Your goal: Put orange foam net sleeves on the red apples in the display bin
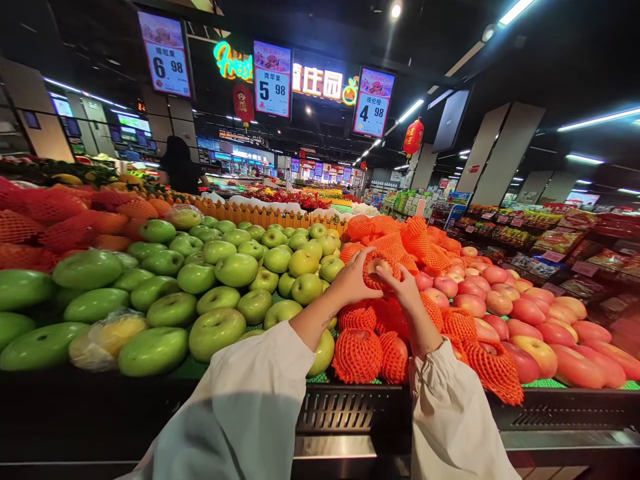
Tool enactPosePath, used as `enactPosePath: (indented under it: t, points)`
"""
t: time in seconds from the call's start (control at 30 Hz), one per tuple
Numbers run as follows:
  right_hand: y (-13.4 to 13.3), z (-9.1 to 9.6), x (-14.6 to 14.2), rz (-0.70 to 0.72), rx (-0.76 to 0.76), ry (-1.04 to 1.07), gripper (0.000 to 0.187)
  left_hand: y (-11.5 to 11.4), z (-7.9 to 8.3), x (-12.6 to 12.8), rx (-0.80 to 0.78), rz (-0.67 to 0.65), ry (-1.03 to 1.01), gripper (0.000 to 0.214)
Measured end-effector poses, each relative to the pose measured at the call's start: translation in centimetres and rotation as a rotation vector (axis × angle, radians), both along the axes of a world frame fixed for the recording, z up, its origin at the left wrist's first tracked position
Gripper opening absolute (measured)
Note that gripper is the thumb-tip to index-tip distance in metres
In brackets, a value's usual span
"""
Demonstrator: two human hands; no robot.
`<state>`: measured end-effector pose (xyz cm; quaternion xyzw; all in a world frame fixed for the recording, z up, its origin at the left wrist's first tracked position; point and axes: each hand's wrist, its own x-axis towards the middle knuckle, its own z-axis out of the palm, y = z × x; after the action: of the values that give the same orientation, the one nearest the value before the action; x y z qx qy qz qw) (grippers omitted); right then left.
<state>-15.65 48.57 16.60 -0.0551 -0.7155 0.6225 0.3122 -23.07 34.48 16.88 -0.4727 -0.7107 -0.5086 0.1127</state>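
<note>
Both my hands are on one apple wrapped in an orange foam net (pixel 381 269), held above the fruit display. My left hand (pixel 354 277) curls around its left side. My right hand (pixel 405 288) grips its right and lower side. Just below the hands lie more net-wrapped apples (pixel 357 353). Green apples (pixel 220 287) are heaped to the left of my hands, bare red apples (pixel 505 310) to the right.
The black display stand edge (pixel 350 407) runs across in front of me. Price signs (pixel 273 79) hang overhead. A person in dark clothes (pixel 180 167) stands at the far side. Shelves of packaged goods (pixel 555 240) line the aisle on the right.
</note>
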Motion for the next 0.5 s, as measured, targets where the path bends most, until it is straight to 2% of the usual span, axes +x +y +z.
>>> enactPosePath:
  t: [0.07,0.17,0.2,0.27,0.33,0.4,0.43,0.5]
  points:
    - [0.0,0.2,0.1,0.085,-0.106,-0.013,0.067,0.1,0.1,0.0,0.068,0.046,-0.046,0.097]
    - [0.5,0.4,0.2,0.177,-0.344,0.022,0.076,0.6,-0.1,-0.7,0.28,0.092,-0.224,0.087]
    - [0.8,0.5,0.1,0.145,-0.395,0.051,0.075,0.8,-0.2,-1.0,0.358,0.105,-0.28,0.081]
    - [1.5,0.5,-0.1,-0.022,-0.425,0.123,0.067,1.0,-0.3,-1.5,0.501,0.154,-0.338,0.073]
    - [2.3,0.3,-0.5,-0.223,-0.406,0.209,0.056,0.9,-0.3,-1.7,0.62,0.234,-0.311,0.074]
    - [2.9,-0.1,-0.9,-0.36,-0.324,0.284,0.049,0.7,-0.1,-1.6,0.72,0.311,-0.231,0.079]
    - [3.0,-0.4,-1.1,-0.395,-0.228,0.3,0.044,0.6,0.0,-1.5,0.758,0.337,-0.188,0.082]
    - [3.1,-1.0,-1.5,-0.426,0.082,0.259,0.035,0.5,0.2,-1.1,0.798,0.358,-0.127,0.084]
